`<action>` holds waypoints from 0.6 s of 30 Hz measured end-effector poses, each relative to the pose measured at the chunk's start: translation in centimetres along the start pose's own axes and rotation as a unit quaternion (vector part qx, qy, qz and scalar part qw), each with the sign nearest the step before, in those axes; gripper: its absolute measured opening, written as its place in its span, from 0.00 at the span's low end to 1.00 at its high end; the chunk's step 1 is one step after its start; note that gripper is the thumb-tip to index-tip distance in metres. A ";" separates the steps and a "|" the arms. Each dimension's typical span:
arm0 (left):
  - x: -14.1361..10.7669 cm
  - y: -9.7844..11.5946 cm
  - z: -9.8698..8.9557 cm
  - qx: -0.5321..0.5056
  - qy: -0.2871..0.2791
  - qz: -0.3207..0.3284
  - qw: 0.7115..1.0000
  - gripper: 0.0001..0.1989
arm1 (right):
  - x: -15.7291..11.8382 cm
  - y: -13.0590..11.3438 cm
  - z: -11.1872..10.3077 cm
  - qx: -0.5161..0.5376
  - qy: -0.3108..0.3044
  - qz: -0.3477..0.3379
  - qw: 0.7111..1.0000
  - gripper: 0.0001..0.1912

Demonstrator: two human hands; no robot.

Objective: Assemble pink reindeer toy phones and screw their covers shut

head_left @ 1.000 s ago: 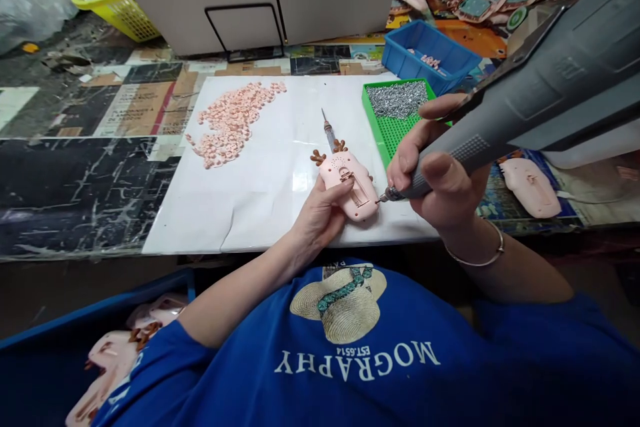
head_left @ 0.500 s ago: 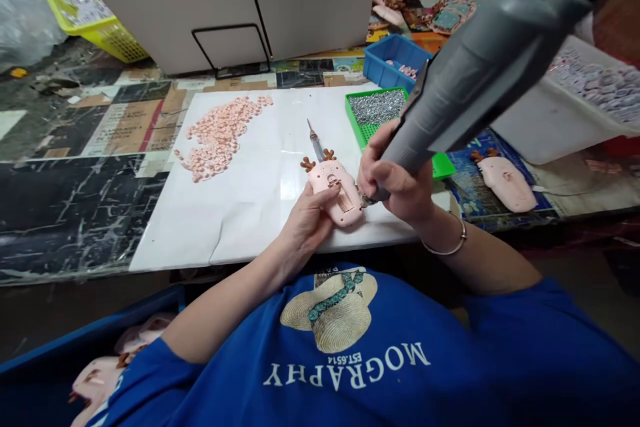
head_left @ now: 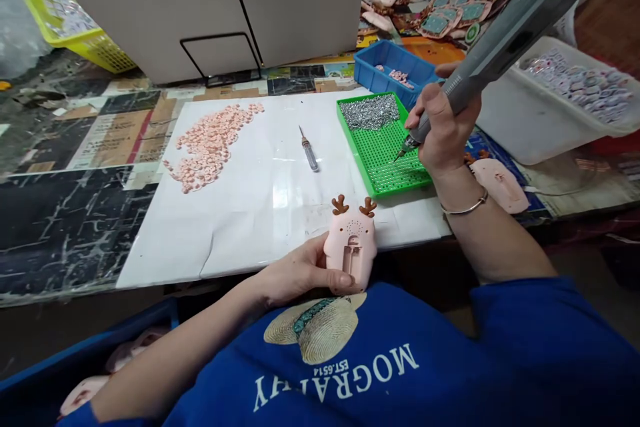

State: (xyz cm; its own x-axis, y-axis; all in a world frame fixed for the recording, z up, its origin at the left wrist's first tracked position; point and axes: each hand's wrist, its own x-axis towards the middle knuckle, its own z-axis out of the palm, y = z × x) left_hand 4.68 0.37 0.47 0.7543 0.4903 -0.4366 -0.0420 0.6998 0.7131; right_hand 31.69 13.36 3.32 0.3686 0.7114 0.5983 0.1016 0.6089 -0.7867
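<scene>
At the near edge of the desk (head_left: pixel 55 230), the left hand (head_left: pixel 300 272) has its grip closed on the lower left side of the pink casing (head_left: pixel 351 238), thumb across the lower face, antlers (head_left: pixel 341 205) pointing forward. The casing looks light and stiff, probably smooth enough to slide if held loosely; its sides and lower end seem the best hold, the thin antlers the likeliest to snap. Opposite, the right hand (head_left: pixel 447 123) wraps the grey electric screwdriver (head_left: pixel 500 40), likely the heavier load, its tip at the green tray (head_left: pixel 370 159) of screws (head_left: pixel 370 113); contact is unclear. Beyond the casing lies a small screwdriver (head_left: pixel 309 153).
</scene>
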 end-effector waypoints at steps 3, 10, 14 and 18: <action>0.3 0.3 0.0 -0.013 0.038 0.028 0.999 0.23 | -0.3 0.4 0.0 0.000 -0.014 -0.012 1.000 0.21; 1.5 1.0 0.0 -0.025 0.073 0.120 0.990 0.24 | -0.4 0.9 0.6 -0.012 0.010 -0.006 1.000 0.26; 1.9 1.4 -0.1 -0.034 0.108 0.142 0.983 0.26 | -0.5 0.9 0.4 -0.021 0.005 0.003 1.000 0.23; 2.1 1.7 -0.4 -0.049 0.136 0.154 0.977 0.27 | -0.6 0.9 0.3 -0.015 0.012 -0.007 1.000 0.23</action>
State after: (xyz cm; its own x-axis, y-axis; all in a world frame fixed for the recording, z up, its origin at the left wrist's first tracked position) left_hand 5.90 2.75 0.52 0.4947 0.7962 -0.3482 -0.3131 0.5371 0.7833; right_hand 31.25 13.58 2.29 0.3890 0.6941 0.6058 0.1349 0.6075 -0.7827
